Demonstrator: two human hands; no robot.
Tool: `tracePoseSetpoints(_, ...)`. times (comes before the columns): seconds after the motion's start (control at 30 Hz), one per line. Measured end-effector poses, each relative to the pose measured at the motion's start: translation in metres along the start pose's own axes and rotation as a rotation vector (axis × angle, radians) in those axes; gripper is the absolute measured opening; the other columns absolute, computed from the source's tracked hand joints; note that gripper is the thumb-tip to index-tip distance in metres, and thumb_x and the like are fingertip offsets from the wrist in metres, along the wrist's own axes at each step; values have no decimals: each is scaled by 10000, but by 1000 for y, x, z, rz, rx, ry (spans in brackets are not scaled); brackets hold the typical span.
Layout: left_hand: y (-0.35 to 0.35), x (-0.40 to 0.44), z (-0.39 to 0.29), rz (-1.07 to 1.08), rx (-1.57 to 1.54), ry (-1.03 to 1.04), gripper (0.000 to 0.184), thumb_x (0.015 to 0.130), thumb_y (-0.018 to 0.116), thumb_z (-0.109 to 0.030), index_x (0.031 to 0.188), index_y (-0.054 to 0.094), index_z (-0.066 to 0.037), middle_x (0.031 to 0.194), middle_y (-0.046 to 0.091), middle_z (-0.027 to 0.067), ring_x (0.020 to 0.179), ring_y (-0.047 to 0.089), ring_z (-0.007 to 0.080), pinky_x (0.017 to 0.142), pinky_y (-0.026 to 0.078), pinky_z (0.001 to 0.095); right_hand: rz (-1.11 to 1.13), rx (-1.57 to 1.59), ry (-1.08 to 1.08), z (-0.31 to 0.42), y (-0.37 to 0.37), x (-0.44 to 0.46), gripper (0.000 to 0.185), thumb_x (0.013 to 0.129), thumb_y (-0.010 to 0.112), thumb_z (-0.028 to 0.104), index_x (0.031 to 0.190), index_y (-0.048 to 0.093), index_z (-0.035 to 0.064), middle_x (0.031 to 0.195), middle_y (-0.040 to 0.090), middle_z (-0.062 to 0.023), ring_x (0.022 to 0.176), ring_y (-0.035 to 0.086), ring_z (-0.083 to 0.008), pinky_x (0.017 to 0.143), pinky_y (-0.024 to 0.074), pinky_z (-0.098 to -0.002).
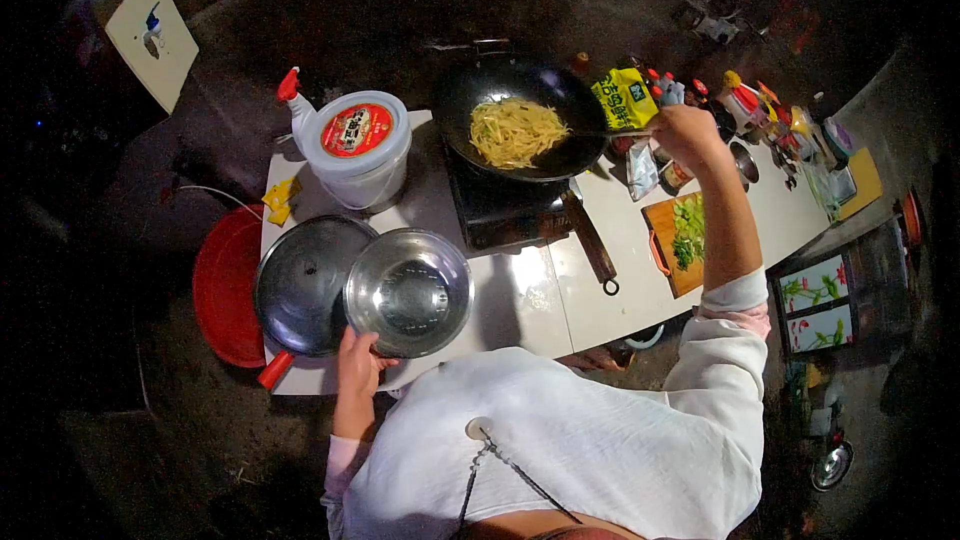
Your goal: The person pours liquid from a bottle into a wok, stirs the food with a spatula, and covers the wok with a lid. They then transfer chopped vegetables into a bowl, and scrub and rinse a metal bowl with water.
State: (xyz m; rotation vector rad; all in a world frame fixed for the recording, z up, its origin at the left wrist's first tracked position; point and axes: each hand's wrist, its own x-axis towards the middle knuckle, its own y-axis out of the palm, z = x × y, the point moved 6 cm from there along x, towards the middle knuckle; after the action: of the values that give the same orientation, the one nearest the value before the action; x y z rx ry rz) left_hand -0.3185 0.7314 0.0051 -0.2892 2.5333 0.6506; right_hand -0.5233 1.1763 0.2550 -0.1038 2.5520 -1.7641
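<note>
Wht tbl [630,312], dk flr [230,440], blk wok [560,90]

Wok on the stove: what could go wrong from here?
The food could spill over the rim of the wok if the right hand pushes the utensil too hard. The metal bowl might slip, as the left hand seems to hold it only by its edge. The yellow bag appears close beside the wok and might get knocked.
</note>
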Motion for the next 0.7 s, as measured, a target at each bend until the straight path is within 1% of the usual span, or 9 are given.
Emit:
tracePoseSetpoints(0.07, 2, 3, 2, 0, 10, -3, 364, 771, 451, -97, 1130, 390, -84, 975, 522, 100, 668, 566, 224, 450, 488, 315, 56, -62, 17, 0, -2, 3, 130, 703, 568, 228, 770, 651, 153, 747, 623, -97, 726, 617, -266, 599, 486, -402)
tracePoseSetpoints(0.17, 8, 10, 13, 23, 38, -34, 384, 771, 448, -94, 1146, 367, -80, 957, 522, 111, 650, 565, 229, 448, 490, 315, -99, -100, -66, 13, 22, 25, 121, 714, 558, 185, 779, 654, 149, 756, 625, -96, 718, 617, -274, 590, 491, -391)
tracePoseSetpoints(0.27, 22, 13, 24, -4, 41, -53, 374, 781, 438, -83, 1143, 343, -70, 931, 528, 130, 625, 567, 238, 455, 488, 307, -139, -32, -67, -3, 24, 30, 121, 716, 552, 166, 776, 653, 136, 766, 623, -101, 718, 617, -271, 587, 492, -388)
tracePoseSetpoints(0.3, 29, 13, 29, 13, 28, -75, 356, 787, 431, -76, 1132, 345, -69, 936, 528, 136, 631, 570, 243, 462, 489, 306, -128, -98, -113, -11, 28, 36, 136, 725, 537, 156, 786, 659, 149, 775, 619, -101, 728, 618, -265, 595, 493, -378)
tracePoseSetpoints(0.43, 23, 36, 69, 74, 30, -181, 332, 800, 425, -58, 1119, 337, -77, 974, 521, 149, 642, 579, 267, 487, 492, 326, -143, -157, -82, -7, 27, 37, 145, 738, 534, 171, 804, 663, 162, 782, 622, -104, 730, 619, -265, 599, 492, -372)
tracePoseSetpoints(0.47, 23, 41, 78, 84, 2, -227, 341, 800, 427, -56, 1126, 330, -80, 984, 515, 155, 638, 579, 273, 491, 493, 335, -135, -82, -57, -5, 23, 33, 146, 751, 525, 179, 800, 659, 148, 784, 623, -110, 728, 619, -270, 603, 491, -373)
tracePoseSetpoints(0.53, 19, 51, 94, 155, -30, -209, 360, 801, 431, -51, 1137, 307, -78, 1001, 504, 174, 625, 573, 286, 502, 500, 348, -122, 67, -16, -2, 15, 25, 164, 776, 508, 195, 793, 652, 118, 790, 627, -122, 723, 619, -280, 609, 490, -375)
tracePoseSetpoints(0.6, 14, 53, 108, 133, -73, -288, 383, 804, 431, -48, 1152, 276, -84, 1020, 491, 202, 650, 583, 311, 519, 510, 360, -82, 21, 17, 0, 1, 13, 172, 770, 500, 196, 784, 649, 111, 785, 624, -122, 730, 615, -287, 609, 488, -375)
tracePoseSetpoints(0.7, 12, 54, 116, 140, -83, -293, 399, 811, 430, -53, 1165, 250, -90, 1039, 482, 221, 687, 593, 340, 530, 520, 372, 42, 39, -37, 10, -15, -6, 186, 736, 496, 212, 733, 626, 80, 703, 613, -123, 710, 611, -298, 584, 480, -397)
